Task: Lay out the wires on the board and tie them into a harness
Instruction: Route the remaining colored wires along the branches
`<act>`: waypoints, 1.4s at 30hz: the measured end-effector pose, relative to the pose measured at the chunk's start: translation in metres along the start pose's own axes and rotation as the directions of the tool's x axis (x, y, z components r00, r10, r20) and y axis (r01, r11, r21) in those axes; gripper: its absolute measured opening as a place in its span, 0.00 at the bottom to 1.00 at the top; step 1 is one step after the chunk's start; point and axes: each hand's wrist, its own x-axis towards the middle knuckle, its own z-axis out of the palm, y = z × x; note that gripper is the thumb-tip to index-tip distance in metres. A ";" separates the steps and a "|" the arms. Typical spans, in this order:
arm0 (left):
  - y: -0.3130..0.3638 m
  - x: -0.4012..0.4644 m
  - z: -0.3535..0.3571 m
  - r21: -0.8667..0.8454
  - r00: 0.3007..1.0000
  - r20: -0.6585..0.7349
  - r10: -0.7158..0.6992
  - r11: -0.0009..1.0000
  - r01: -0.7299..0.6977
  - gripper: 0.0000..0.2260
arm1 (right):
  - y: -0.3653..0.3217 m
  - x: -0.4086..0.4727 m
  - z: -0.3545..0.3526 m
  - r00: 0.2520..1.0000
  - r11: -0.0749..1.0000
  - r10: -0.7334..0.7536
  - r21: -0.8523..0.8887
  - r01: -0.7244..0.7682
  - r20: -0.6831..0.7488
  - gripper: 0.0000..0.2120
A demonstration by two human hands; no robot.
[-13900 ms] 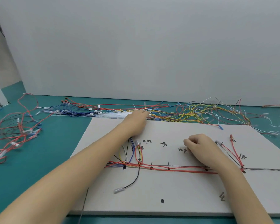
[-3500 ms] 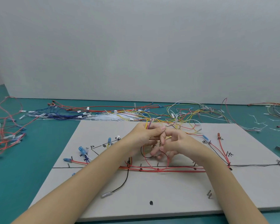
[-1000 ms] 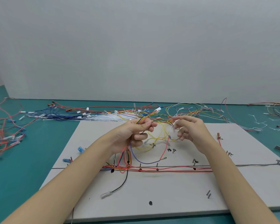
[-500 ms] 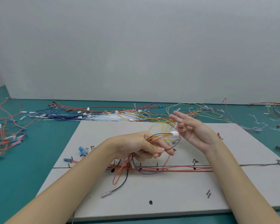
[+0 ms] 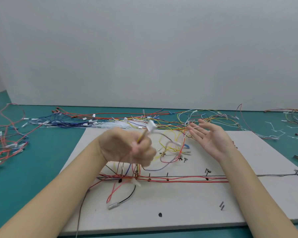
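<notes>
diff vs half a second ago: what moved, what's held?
Left hand lifted the wire bundle it grips, so the white connector went from level with the right hand to pointing up and away. Right hand opened flat, palm up, holding nothing. Red wires along the board line and the black wire stayed.

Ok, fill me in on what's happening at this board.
A person is building a wire harness on the board. The left hand, blurred, grips a bundle of wires with a white connector sticking up. The right hand is open, palm up, holding nothing. Red wires already lie along the board's marked line.
</notes>
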 end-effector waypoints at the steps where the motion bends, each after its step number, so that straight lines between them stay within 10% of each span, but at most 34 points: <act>1: 0.004 -0.006 -0.003 -0.039 0.998 -0.060 0.022 0.999 -0.024 0.09 | 0.000 0.000 0.000 1.000 0.999 -0.014 -0.036 0.014 -0.009 0.20; 6: 0.019 -0.037 -0.008 -0.073 0.985 -0.159 0.071 0.994 -0.084 0.12 | 0.003 0.001 0.002 0.997 0.982 -0.071 -0.175 0.066 -0.026 0.17; 18: 0.031 -0.068 0.008 -0.344 0.936 -0.327 0.130 0.906 -0.246 0.16 | -0.005 -0.001 0.000 0.992 0.984 -0.001 0.176 0.023 -0.123 0.14; 23: 0.039 -0.070 0.004 -0.317 0.861 -0.460 0.216 0.866 -0.387 0.17 | -0.005 0.001 -0.004 0.945 0.974 -0.049 -0.223 -0.026 -0.323 0.02; 26: 0.039 -0.071 0.001 -0.330 0.845 -0.482 0.233 0.844 -0.422 0.21 | -0.002 0.002 -0.008 0.881 0.760 -0.221 -0.640 -0.113 -0.418 0.10; 29: 0.037 -0.070 0.004 -0.047 0.766 -0.593 0.248 0.939 -0.341 0.17 | 0.002 -0.001 -0.010 0.803 0.440 -0.539 -0.898 0.008 -0.257 0.16; 32: 0.038 -0.069 0.009 0.131 0.703 -0.657 0.272 0.960 -0.249 0.13 | 0.005 -0.011 0.010 0.796 0.389 -0.605 -0.858 0.336 0.038 0.08; 38: 0.040 -0.055 0.013 0.236 0.763 -0.593 0.257 0.962 -0.141 0.11 | 0.036 -0.037 0.051 0.883 0.320 -0.100 -0.826 0.465 0.458 0.04; 42: 0.038 -0.055 0.014 0.213 0.844 -0.489 0.218 0.969 -0.127 0.08 | 0.054 -0.039 0.056 0.859 0.012 0.060 -0.861 0.508 0.508 0.05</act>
